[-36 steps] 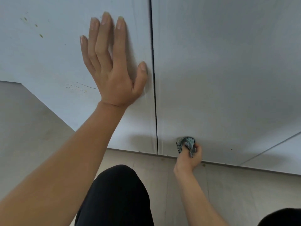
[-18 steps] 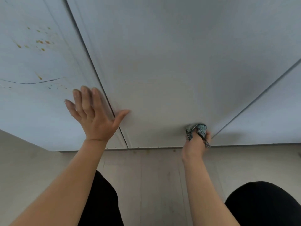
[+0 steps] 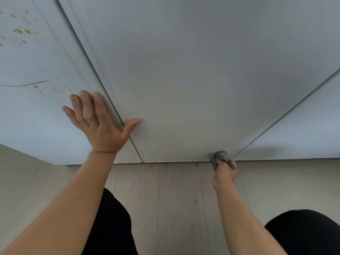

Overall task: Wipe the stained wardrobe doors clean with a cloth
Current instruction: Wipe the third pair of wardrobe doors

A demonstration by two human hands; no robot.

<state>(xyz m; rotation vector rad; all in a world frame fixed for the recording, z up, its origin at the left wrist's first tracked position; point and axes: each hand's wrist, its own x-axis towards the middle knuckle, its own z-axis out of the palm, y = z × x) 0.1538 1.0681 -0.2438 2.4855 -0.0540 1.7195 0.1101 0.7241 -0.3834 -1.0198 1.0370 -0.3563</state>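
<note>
Currently right hand (image 3: 224, 171) grips bunched cloth (image 3: 218, 157), pressing it at middle wardrobe door (image 3: 184, 80) bottom edge, cloth just above the fingers. Left hand (image 3: 99, 122) spread flat on stained left door (image 3: 33, 89).

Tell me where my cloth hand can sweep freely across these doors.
The middle door is bare between the left hand and the cloth, and above both. The right door is bare too. Crowded: the left seam, under the left hand.
</note>
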